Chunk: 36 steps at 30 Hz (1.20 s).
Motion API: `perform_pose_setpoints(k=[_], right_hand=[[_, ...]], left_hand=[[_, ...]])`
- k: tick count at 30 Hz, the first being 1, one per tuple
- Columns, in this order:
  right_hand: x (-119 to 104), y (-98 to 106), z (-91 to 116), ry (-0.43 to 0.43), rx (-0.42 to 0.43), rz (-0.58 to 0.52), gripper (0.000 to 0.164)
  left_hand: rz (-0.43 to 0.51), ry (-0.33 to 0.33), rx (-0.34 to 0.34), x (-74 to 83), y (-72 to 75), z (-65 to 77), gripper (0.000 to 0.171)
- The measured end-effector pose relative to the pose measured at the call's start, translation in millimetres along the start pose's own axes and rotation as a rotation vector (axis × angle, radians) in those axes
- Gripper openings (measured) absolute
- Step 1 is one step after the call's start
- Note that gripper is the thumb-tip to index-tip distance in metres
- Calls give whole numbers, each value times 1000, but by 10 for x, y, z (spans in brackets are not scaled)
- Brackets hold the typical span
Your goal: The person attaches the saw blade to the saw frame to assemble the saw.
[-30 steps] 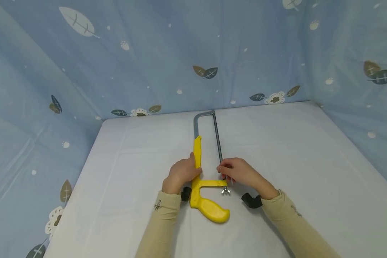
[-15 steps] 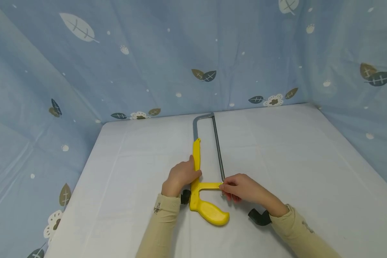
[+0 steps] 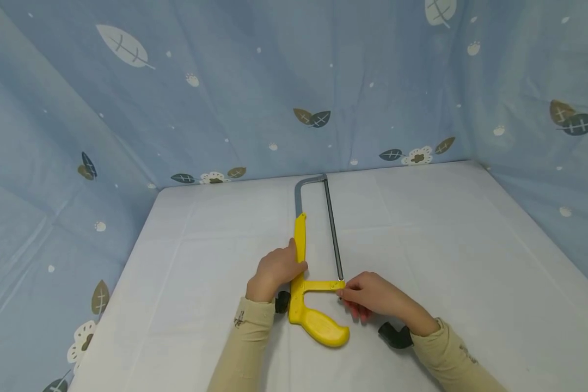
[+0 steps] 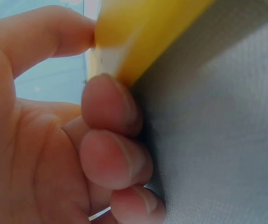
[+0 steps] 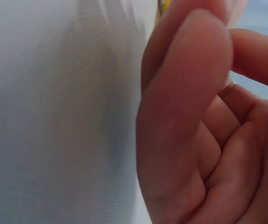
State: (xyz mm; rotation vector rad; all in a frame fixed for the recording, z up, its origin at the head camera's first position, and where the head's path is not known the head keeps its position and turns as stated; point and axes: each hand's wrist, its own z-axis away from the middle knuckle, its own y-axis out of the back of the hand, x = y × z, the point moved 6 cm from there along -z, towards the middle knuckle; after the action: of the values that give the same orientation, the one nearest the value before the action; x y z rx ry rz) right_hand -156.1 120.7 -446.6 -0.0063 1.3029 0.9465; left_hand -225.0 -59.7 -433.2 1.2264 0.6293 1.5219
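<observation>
A hacksaw (image 3: 323,328) with a yellow handle and grey front bow lies flat on the white-covered table, its blade (image 3: 332,228) on the right side. My left hand (image 3: 276,270) holds the yellow frame above the handle; in the left wrist view, thumb and fingers meet that yellow frame (image 4: 143,32). At the outer end of the short yellow crossbar (image 3: 318,285), my right hand (image 3: 377,295) pinches the wing nut, which the fingertips hide. Curled fingers (image 5: 189,98) fill the right wrist view and cover what they hold.
White cloth covers the table (image 3: 215,234). A blue curtain (image 3: 225,92) with leaf prints stands behind it and along both sides. Black wrist-worn pieces show by each sleeve, the right one (image 3: 396,336) close to the tabletop.
My right hand has come down from the blade's lower end to the wing nut, which was visible a second ago. The left hand keeps its hold, and the hacksaw stays in place.
</observation>
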Motion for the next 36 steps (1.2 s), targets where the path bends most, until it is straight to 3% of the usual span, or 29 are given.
perform_pose_setpoints(k=[23,36], right_hand=[[72,-19,39,-75,-13,-17,44],[108,-4,41,-20,-59,-82,32]], left_hand=[[8,5,0,-4,-12,12,74],[5,8,1,-6,-17,32,74]])
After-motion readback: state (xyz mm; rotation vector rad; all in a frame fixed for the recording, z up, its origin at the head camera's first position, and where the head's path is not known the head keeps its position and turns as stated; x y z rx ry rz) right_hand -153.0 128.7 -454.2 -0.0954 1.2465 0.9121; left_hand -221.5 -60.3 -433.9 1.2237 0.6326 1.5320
